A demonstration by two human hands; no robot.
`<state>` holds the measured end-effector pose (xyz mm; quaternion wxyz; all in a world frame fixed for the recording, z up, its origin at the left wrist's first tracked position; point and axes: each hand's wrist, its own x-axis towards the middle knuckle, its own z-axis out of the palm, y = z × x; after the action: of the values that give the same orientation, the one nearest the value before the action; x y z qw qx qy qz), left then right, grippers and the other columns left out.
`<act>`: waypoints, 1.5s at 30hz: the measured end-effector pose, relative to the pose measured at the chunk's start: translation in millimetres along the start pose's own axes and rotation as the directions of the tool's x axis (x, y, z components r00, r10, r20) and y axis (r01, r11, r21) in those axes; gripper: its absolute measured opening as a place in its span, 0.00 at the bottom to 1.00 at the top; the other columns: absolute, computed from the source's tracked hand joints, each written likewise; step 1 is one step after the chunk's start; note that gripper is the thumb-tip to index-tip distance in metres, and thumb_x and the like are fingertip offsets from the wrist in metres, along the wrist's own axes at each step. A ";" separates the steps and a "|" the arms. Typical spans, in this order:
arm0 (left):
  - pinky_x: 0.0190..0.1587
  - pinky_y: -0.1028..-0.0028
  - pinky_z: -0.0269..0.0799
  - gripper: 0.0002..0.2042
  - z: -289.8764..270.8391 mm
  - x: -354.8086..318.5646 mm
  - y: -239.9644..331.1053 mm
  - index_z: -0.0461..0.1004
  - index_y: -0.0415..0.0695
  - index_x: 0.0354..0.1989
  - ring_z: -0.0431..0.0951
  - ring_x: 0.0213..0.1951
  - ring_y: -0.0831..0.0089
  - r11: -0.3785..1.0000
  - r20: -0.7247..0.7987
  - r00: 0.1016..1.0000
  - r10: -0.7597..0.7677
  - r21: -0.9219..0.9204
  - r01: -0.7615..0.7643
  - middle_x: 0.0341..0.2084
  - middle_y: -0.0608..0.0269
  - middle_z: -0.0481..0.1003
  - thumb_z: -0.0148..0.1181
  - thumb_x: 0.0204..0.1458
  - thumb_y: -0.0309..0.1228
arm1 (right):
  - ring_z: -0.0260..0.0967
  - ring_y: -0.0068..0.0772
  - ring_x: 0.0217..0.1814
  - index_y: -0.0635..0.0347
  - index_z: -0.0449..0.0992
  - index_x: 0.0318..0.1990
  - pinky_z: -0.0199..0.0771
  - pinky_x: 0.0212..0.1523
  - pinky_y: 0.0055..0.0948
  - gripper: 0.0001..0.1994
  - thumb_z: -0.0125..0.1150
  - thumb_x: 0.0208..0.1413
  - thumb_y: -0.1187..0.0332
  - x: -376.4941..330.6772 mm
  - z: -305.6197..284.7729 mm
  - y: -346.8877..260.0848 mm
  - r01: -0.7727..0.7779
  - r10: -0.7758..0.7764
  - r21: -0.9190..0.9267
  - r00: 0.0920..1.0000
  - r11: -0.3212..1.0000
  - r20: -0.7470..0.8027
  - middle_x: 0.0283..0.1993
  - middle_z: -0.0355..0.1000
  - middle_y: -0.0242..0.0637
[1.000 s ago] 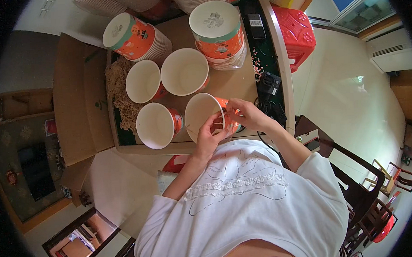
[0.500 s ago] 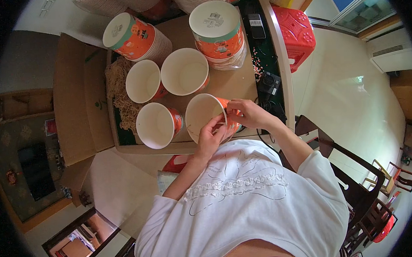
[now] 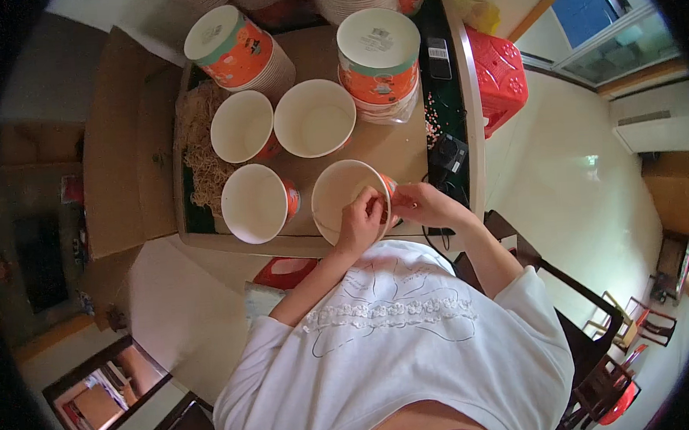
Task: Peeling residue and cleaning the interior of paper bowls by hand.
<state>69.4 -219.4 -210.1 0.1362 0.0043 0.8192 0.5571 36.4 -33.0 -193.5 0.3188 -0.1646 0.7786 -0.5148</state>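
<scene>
In front of me a white-lined paper tub [image 3: 332, 186] with an orange outside tilts its open mouth toward me. My left hand [image 3: 363, 220] reaches over its near right rim, fingers bent and pinched together at the inner wall. Against the outside of the same wall, my right hand [image 3: 430, 207] has its fingertips pressed together, facing the left ones. What lies between the fingers is too small to make out. Three more open tubs stand close by: a left one [image 3: 255, 204], a farther one [image 3: 242, 127] and a wider one [image 3: 315, 118].
Upside-down stacks of tubs stand at the far left [image 3: 230, 46] and far right [image 3: 379, 57]. Tan shredded strands [image 3: 205, 156] lie along the left edge beside a cardboard flap [image 3: 123, 149]. A phone [image 3: 439, 58] and black device [image 3: 449, 155] lie right; a red stool [image 3: 497, 78] stands beyond.
My left hand has turned and reaches farther over the rim, its fingers now more curled. My right hand has lowered slightly along the tub's outside. The whole view has shifted a little.
</scene>
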 end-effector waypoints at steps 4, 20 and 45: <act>0.30 0.67 0.74 0.06 13.5 10.2 -30.2 0.71 0.40 0.38 0.78 0.32 0.71 0.980 -0.151 0.988 -0.006 -0.199 -0.025 0.27 0.60 0.76 0.49 0.55 0.26 | 0.70 0.31 0.28 0.64 0.72 0.34 0.69 0.32 0.28 0.07 0.58 0.51 0.70 -24.8 3.4 -42.6 -0.059 0.059 -0.050 0.998 0.997 0.006 0.26 0.72 0.39; 0.31 0.71 0.70 0.03 -5.2 15.4 -17.5 0.65 0.40 0.34 0.76 0.30 0.68 0.963 -0.142 0.988 0.054 -0.256 -0.090 0.25 0.58 0.72 0.48 0.57 0.27 | 0.71 0.30 0.21 0.69 0.71 0.28 0.71 0.22 0.29 0.11 0.54 0.53 0.67 6.7 17.4 -40.3 -0.201 0.202 0.026 0.963 0.979 -0.177 0.22 0.72 0.43; 0.37 0.67 0.73 0.13 -72.0 -33.7 -45.4 0.70 0.41 0.38 0.76 0.34 0.60 0.888 0.318 0.923 0.216 0.329 -0.321 0.29 0.55 0.75 0.62 0.45 0.28 | 0.67 0.43 0.34 0.59 0.71 0.26 0.71 0.36 0.37 0.05 0.59 0.44 0.68 63.3 10.3 -15.6 0.365 -0.472 -0.639 0.882 0.677 0.003 0.28 0.70 0.37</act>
<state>92.1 -307.6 -219.5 0.1650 0.2211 0.8750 0.3978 -4.9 -83.6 -202.8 0.0553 -0.3921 0.8682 -0.2990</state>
